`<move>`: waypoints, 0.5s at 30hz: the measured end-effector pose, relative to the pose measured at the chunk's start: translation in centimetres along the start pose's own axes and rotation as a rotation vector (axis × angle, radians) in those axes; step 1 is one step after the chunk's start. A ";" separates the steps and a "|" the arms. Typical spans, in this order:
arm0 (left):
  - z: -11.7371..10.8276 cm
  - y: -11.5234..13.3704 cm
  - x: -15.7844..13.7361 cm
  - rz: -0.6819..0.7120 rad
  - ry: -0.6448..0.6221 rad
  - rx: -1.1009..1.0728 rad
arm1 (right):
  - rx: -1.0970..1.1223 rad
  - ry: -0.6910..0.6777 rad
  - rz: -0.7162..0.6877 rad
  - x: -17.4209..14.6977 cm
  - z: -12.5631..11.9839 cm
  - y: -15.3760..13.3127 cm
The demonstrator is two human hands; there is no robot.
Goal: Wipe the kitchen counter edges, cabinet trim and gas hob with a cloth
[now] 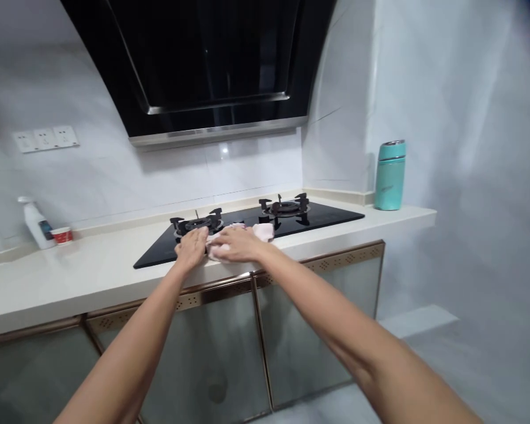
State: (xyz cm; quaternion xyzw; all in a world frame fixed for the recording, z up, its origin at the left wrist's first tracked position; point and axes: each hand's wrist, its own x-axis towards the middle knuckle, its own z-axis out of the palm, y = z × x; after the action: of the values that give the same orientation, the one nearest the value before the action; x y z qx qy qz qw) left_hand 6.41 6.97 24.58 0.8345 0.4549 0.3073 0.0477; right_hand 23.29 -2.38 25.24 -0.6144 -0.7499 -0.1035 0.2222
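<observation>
A pale pink cloth (264, 231) lies bunched on the front edge of the black glass gas stove (331, 215). My right hand (235, 244) presses down on it with bent fingers, and folds of the cloth stick out on both sides. Just to the left, my left hand (191, 246) rests palm down on the stove front, fingers stretched forward and close to the cloth's left end. Behind that hand stands the left burner (198, 224) with its dark pan supports. The right burner (285, 207) sits farther back, beyond the cloth.
A turquoise bottle (390, 176) stands on the right end of the white counter (92, 265). At the left are a white spray bottle (36, 222) and a red and white paper cup (62, 236). A black range hood (212, 65) overhangs the stove; glass-fronted cabinets (203, 353) are below.
</observation>
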 end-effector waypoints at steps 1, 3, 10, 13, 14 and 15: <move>0.0 -0.1 0.1 -0.005 -0.003 0.021 | -0.023 -0.015 -0.020 0.4 0.6 -0.9; 0.0 -0.3 0.2 0.003 -0.030 0.063 | -0.046 -0.015 -0.031 0.5 1.1 -1.3; 0.2 0.3 -0.1 0.026 -0.123 0.191 | 0.026 0.060 0.043 -3.2 -0.9 6.2; 0.1 0.6 -0.3 0.037 -0.150 0.222 | -0.005 0.050 0.226 -5.0 -2.5 10.9; 0.1 0.6 -0.4 0.055 -0.166 0.224 | -0.031 0.046 0.302 -5.6 -3.1 12.4; 0.1 0.6 -0.4 0.069 -0.182 0.221 | -0.061 0.045 0.379 -6.3 -3.8 13.9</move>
State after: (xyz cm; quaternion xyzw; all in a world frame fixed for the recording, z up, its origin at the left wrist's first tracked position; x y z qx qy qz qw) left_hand 6.71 6.30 24.53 0.8742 0.4508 0.1800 -0.0140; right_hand 38.45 -6.40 24.00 -0.7486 -0.6122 -0.0961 0.2357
